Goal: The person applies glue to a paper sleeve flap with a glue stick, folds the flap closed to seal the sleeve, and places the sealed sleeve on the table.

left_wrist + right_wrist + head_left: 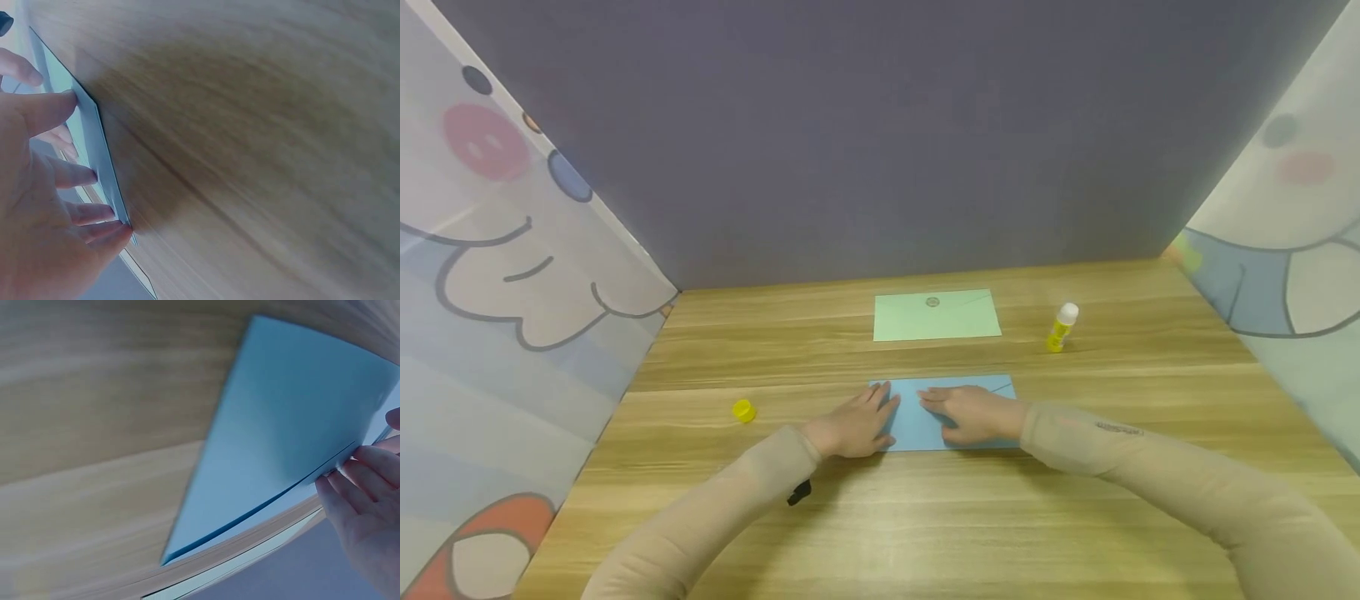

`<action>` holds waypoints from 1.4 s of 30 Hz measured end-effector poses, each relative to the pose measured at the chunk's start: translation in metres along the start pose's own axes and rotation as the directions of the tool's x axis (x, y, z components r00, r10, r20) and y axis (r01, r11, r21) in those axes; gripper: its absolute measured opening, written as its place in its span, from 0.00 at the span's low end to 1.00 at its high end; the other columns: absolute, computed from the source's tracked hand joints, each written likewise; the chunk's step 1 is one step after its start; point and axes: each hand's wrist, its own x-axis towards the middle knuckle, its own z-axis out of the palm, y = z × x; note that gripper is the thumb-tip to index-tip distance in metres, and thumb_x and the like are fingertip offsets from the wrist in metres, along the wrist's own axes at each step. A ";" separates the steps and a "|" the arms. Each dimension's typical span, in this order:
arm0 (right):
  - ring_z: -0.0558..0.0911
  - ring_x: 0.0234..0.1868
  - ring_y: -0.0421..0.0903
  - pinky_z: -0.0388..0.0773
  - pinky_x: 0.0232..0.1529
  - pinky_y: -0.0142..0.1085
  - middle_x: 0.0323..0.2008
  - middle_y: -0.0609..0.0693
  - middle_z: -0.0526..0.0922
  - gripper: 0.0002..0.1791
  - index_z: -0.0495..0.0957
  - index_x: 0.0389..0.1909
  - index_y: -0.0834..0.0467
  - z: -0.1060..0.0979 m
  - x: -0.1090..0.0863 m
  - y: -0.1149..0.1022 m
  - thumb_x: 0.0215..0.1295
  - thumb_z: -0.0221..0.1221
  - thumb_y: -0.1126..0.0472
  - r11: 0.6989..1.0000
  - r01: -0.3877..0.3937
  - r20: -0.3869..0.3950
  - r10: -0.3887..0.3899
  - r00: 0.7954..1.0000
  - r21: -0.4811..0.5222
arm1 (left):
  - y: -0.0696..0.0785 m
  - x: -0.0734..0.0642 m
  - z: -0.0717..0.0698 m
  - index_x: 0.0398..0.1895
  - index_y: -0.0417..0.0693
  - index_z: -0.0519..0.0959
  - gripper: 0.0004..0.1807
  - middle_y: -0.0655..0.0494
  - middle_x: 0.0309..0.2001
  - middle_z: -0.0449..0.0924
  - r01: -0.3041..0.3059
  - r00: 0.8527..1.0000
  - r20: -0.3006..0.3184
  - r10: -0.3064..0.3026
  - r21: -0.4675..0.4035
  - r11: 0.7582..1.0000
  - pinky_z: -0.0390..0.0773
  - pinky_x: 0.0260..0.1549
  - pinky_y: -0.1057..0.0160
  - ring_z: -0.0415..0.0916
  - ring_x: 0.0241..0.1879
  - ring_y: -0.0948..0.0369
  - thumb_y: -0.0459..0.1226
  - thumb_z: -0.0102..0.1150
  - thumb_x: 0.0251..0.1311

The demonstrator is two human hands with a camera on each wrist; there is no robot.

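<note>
A blue envelope (917, 429) lies flat on the wooden table, its flap line slanting towards the upper right corner. My left hand (861, 423) rests on its left end with fingers spread; in the left wrist view the fingertips touch the paper near its edge. Extended fingers of my right hand (973, 412) press on the flap near the middle of the upper part. Close up in the right wrist view, the envelope's blue paper (269, 431) shows a narrow gap along the flap edge, leading to those fingertips. Part of the envelope is hidden beneath both hands.
Behind the blue envelope lies a pale green envelope (936, 321) with a round seal. A yellow glue stick (1060, 329) with a white end stands at the right. On the left are a yellow cap (744, 411) and a small black object (800, 492) beside the left sleeve.
</note>
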 end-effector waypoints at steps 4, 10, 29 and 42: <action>0.68 0.57 0.54 0.71 0.52 0.43 0.59 0.60 0.65 0.27 0.66 0.56 0.68 -0.001 -0.010 0.004 0.55 0.53 0.60 1.000 -0.008 -0.027 0.009 1.000 0.013 | 0.000 0.000 0.000 0.67 0.40 0.49 0.35 0.39 0.67 0.39 0.014 1.000 0.014 -0.014 -0.002 1.000 0.47 0.64 0.55 0.40 0.66 0.47 0.51 0.40 0.63; 0.69 0.56 0.55 0.73 0.49 0.43 0.59 0.59 0.66 0.27 0.67 0.55 0.68 0.000 -0.025 0.013 0.54 0.54 0.61 0.998 -0.041 -0.043 0.043 0.998 0.046 | 0.000 -0.002 -0.001 0.67 0.40 0.49 0.35 0.38 0.67 0.39 0.010 1.000 0.008 -0.010 -0.024 1.000 0.48 0.64 0.55 0.40 0.66 0.46 0.50 0.41 0.63; 0.69 0.56 0.54 0.72 0.50 0.44 0.58 0.58 0.67 0.25 0.69 0.54 0.67 0.006 -0.040 0.021 0.57 0.55 0.58 0.999 -0.033 -0.114 0.033 0.993 0.007 | 0.001 -0.002 0.000 0.66 0.38 0.52 0.35 0.37 0.66 0.43 -0.010 0.999 -0.038 0.009 -0.004 1.000 0.50 0.63 0.55 0.44 0.65 0.45 0.50 0.43 0.62; 0.74 0.51 0.56 0.74 0.47 0.44 0.51 0.62 0.73 0.19 0.75 0.46 0.68 0.002 -0.035 0.021 0.55 0.57 0.62 0.998 0.043 -0.271 -0.057 0.961 -0.056 | -0.004 0.003 0.000 0.60 0.38 0.63 0.32 0.38 0.62 0.57 -0.059 0.984 -0.167 0.067 0.055 0.997 0.57 0.60 0.55 0.57 0.61 0.47 0.49 0.50 0.59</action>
